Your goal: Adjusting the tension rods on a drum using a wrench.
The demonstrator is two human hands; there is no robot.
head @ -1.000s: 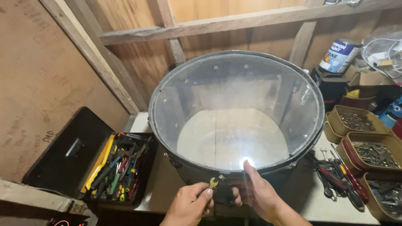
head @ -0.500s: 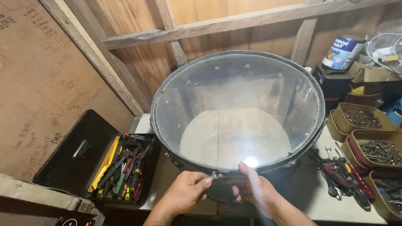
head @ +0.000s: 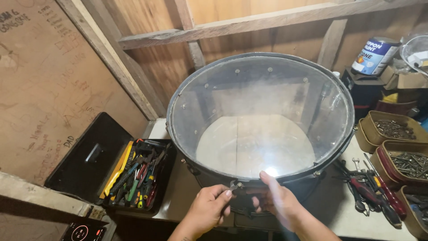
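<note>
At drum [head: 261, 120] near rim: left hand [head: 207, 209] grip pinches small tool [head: 233, 184]; right hand [head: 278, 201] blurred, grip unclear

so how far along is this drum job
The clear head and dark hoop already sit on the drum. In hand: the left hand pinches a small tool at the tension rod on the near rim, the right hand steadying beside it. How tight it is cannot be told. The other rim lugs, like one at right, are untouched now.
</note>
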